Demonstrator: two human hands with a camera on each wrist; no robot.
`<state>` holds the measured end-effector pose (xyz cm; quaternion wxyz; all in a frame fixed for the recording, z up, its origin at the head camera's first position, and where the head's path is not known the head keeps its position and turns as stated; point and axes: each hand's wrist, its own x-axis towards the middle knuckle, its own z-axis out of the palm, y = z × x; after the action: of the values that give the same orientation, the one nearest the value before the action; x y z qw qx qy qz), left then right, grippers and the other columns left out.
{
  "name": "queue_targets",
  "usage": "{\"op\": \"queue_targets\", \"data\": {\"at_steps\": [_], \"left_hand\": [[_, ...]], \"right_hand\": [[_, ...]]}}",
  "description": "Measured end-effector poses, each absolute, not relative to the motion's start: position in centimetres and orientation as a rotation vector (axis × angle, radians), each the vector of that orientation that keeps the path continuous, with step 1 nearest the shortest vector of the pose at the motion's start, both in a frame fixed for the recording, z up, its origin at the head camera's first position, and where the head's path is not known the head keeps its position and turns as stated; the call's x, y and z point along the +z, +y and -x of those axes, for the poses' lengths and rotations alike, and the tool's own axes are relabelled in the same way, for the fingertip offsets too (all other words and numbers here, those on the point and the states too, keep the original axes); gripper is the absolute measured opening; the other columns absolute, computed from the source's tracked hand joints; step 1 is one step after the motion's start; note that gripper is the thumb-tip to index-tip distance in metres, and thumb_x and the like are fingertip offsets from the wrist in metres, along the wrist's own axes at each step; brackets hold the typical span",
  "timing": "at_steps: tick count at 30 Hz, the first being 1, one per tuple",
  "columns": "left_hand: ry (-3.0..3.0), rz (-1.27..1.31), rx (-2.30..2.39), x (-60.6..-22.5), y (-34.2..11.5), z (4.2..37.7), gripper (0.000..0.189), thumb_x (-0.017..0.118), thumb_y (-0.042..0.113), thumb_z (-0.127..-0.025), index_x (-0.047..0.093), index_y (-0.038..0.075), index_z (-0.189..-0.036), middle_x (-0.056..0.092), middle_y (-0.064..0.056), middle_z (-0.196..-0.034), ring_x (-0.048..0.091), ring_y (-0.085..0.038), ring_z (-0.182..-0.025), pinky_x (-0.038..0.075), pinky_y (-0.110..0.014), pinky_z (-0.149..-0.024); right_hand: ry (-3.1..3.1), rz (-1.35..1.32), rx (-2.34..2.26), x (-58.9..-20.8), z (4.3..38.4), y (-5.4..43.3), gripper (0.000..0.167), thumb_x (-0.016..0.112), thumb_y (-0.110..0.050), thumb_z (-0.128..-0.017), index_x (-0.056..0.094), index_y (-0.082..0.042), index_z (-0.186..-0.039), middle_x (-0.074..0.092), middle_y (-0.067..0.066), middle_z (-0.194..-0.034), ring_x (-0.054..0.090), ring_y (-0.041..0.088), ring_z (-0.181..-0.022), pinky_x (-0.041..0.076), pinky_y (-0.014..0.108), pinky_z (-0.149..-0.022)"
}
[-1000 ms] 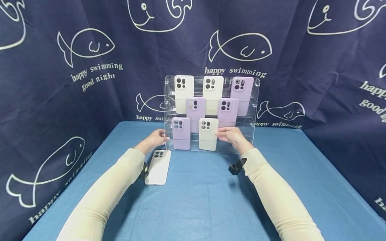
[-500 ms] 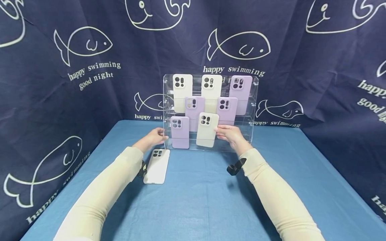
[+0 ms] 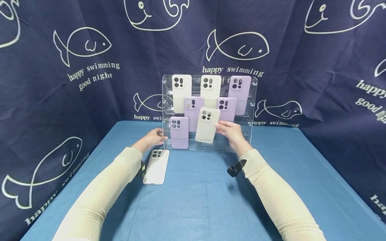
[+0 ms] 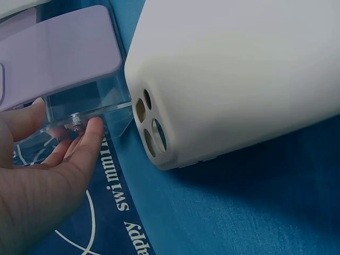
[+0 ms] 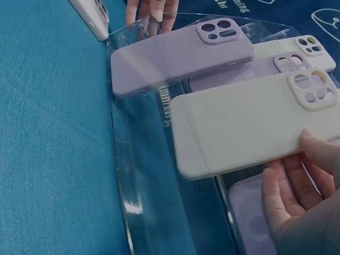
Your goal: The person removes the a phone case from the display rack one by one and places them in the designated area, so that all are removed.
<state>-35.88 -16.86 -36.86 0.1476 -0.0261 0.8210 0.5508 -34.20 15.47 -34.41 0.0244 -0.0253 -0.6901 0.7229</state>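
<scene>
In the head view my right hand pinches the right edge of a cream-white phone case, tilted and raised above the stand's lowest shelf. The right wrist view shows my thumb on its back and fingers beneath it. My left hand grips the left side panel of the clear acrylic display stand, thumb on one side, fingers on the other. A purple phone case stands in the lowest row beside that hand. Near my left wrist a white phone case lies on the cloth, camera cutouts facing up.
The upper rows hold more cases: a white case, another white case, a purple case and two purple ones below them. A blue cloth covers the table. Behind hangs a navy curtain with fish prints.
My right hand has lifted the cream-white phone case up from the lowest shelf, and it now leans with its top to the right. The left hand has stayed on the stand.
</scene>
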Motion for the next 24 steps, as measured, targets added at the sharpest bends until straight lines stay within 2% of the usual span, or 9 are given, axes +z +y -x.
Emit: {"op": "queue_targets", "data": {"at_steps": [3,8,19,24], "left_hand": [[2.354,0.072,1.593,-37.0,-16.9,35.9,0.062,0.055,0.004,-0.097,0.024,-0.003,-0.15,0.034,-0.027,-0.146,0.043,-0.037,-0.135,0.045,-0.038,-0.111],[2.353,0.065,1.601,-37.1,-17.0,35.8,0.062,0.055,0.005,-0.098,0.023,-0.003,-0.151,0.033,-0.027,-0.148,0.042,-0.037,-0.136,0.044,-0.038,-0.112],[2.335,0.059,1.643,-37.2,-16.9,35.8,0.062,0.055,0.005,-0.098,0.023,-0.002,-0.151,0.034,-0.027,-0.146,0.042,-0.038,-0.135,0.044,-0.038,-0.112],[2.342,0.065,1.634,-37.2,-16.9,35.7,0.062,0.054,0.005,-0.098,0.023,-0.002,-0.151,0.033,-0.027,-0.147,0.042,-0.037,-0.136,0.044,-0.038,-0.112]], "right_hand": [[-2.038,0.054,2.252,-34.0,34.0,15.2,0.044,0.071,-0.005,-0.088,0.057,0.012,-0.126,0.07,-0.012,-0.076,0.069,0.004,-0.068,0.061,0.023,-0.081],[-1.96,0.047,2.25,-33.5,33.7,14.9,0.044,0.073,-0.005,-0.086,0.058,0.012,-0.124,0.071,-0.011,-0.076,0.069,0.004,-0.069,0.061,0.019,-0.075],[-1.95,0.054,2.308,-33.1,33.1,14.5,0.043,0.069,-0.004,-0.089,0.055,0.013,-0.126,0.069,-0.011,-0.072,0.069,0.006,-0.066,0.062,0.024,-0.08],[-1.96,0.07,2.318,-33.2,32.8,14.4,0.043,0.069,-0.005,-0.089,0.055,0.012,-0.127,0.069,-0.01,-0.072,0.069,0.006,-0.068,0.062,0.022,-0.077]]}}
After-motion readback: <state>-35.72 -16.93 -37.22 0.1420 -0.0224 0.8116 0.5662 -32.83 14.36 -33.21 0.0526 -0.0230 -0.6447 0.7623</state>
